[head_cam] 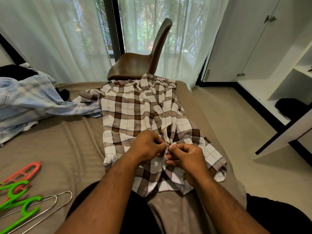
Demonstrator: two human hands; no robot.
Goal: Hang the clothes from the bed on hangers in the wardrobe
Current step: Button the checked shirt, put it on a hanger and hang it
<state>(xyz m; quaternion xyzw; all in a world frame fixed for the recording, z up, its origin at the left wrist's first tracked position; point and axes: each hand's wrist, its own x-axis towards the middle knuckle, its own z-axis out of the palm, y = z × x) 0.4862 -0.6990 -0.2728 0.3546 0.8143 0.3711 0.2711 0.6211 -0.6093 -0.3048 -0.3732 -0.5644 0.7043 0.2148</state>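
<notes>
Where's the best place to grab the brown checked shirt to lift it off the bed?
By the shoulders either side of the collar, at its far end near the chair, reaching down from above. The brown checked shirt lies flat, front up, hem toward you, so it would likely hang straight from there.

Shirt (135,115): brown, tan and white plaid. Second shirt (28,100), far left: pale blue check. Hangers, near left: coral (25,171), green (20,200), bare wire (55,201); bed (67,149) taupe.
</notes>
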